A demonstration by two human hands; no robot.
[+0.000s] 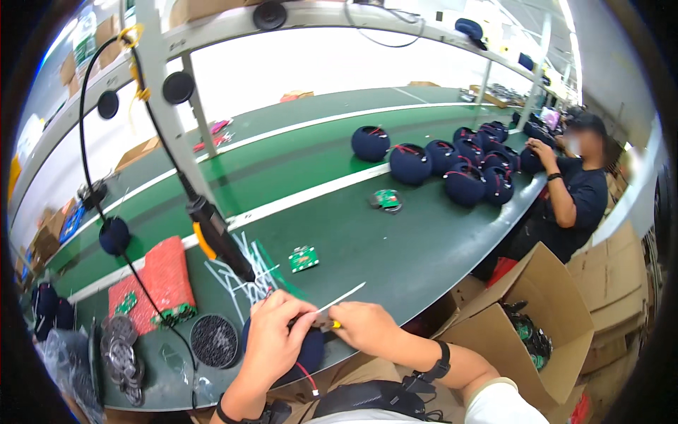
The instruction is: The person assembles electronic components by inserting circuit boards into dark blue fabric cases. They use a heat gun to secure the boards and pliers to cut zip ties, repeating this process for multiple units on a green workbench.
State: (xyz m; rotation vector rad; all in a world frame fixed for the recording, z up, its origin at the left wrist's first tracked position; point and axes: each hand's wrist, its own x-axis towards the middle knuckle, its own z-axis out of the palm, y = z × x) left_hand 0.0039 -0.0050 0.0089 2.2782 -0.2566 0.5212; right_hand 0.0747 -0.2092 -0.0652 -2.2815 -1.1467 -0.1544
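A dark blue round shell (308,355) sits in front of me at the table's near edge, a red wire with a white plug trailing from it. My left hand (274,332) rests over the shell, its thumb and fingers pinched at the lower end of a thin white cable tie (344,297). Closed beside it is my right hand (365,326), around a small metal tool with a yellow grip (335,325); the tool is mostly hidden. Just beyond my left hand hangs a black electric screwdriver (220,237) with an orange lever, above loose white cable ties (236,283).
Green circuit boards (304,258) lie ahead. Left are a dish of dark screws (215,340), red bubble wrap (166,272) and grey rings (120,350). Several blue shells (411,164) stand far right, near a seated co-worker (575,184). An open cardboard box (494,353) is at right.
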